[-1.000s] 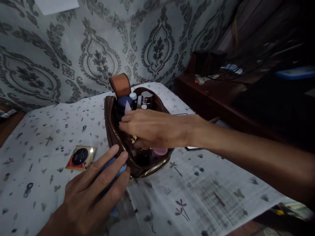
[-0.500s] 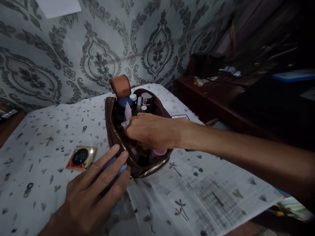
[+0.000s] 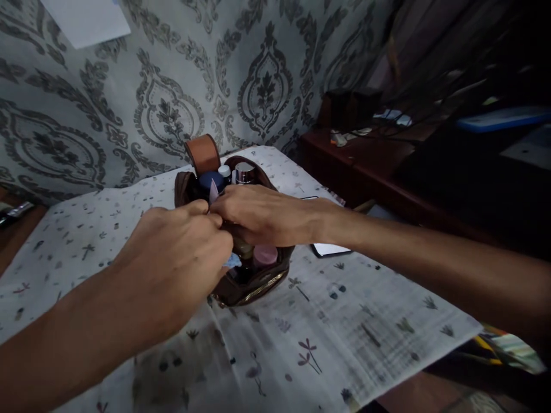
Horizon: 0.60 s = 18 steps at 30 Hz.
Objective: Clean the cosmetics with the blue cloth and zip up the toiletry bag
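Observation:
A brown zippered pouch (image 3: 260, 291) stands open on the cloth, packed with toiletries. Over its left side, my left hand (image 3: 185, 252) is closed, and a light blue, soft-looking item (image 3: 233, 261) pokes out beneath it. My right hand (image 3: 262, 215) reaches into the pouch from the right, fingers curled and touching or nearly touching the left fingers; what it grips is hidden. Just behind the hands rises a pale pink pointed piece (image 3: 213, 190). Farther back are a dark blue lid (image 3: 210, 180), a white cap (image 3: 224, 171) and a shiny silver cap (image 3: 245, 172). A pink round lid (image 3: 266, 254) shows near the front.
An orange-brown strap loop (image 3: 205, 154) stands up behind the pouch. To the right, a phone (image 3: 331, 250) lies partly under my right forearm. Beyond the patterned cloth (image 3: 327, 344) is a dark red table (image 3: 340, 158) with cables and small items. A patterned curtain (image 3: 172, 74) hangs behind.
My left hand has moved up and right from beside the pouch to over it, fingers now curled, carrying the blue item. The gold packet is now out of sight. My right hand stays inside the pouch.

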Each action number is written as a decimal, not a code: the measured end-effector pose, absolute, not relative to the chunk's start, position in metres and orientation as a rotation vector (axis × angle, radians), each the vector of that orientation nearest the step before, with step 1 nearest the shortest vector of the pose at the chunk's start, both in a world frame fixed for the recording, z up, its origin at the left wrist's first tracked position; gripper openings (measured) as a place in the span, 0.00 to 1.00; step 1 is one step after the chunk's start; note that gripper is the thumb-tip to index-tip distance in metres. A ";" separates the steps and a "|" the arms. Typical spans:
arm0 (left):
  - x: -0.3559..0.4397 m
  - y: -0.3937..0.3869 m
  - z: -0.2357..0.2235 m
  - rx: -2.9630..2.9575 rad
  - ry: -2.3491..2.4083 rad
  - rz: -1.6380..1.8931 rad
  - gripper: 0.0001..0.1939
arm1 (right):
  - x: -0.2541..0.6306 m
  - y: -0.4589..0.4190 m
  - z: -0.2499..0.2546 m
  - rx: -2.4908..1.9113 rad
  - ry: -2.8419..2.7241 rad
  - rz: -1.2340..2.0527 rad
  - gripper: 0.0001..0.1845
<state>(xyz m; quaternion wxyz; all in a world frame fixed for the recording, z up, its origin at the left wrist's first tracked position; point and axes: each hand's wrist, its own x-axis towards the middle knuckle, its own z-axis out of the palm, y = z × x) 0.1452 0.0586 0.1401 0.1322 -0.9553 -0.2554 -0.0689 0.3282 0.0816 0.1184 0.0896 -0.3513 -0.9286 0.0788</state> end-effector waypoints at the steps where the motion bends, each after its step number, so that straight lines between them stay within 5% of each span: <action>1: 0.146 0.061 0.141 -2.764 -0.733 -0.055 0.10 | 0.332 0.079 0.121 -1.066 -2.726 0.241 0.04; 12: 0.193 0.067 0.150 -2.602 -0.958 0.786 0.21 | 0.369 0.050 0.141 -1.096 -2.495 0.164 0.08; 18: 0.186 0.085 0.150 -2.621 -0.800 0.828 0.09 | 0.375 0.038 0.139 -1.070 -2.499 0.211 0.09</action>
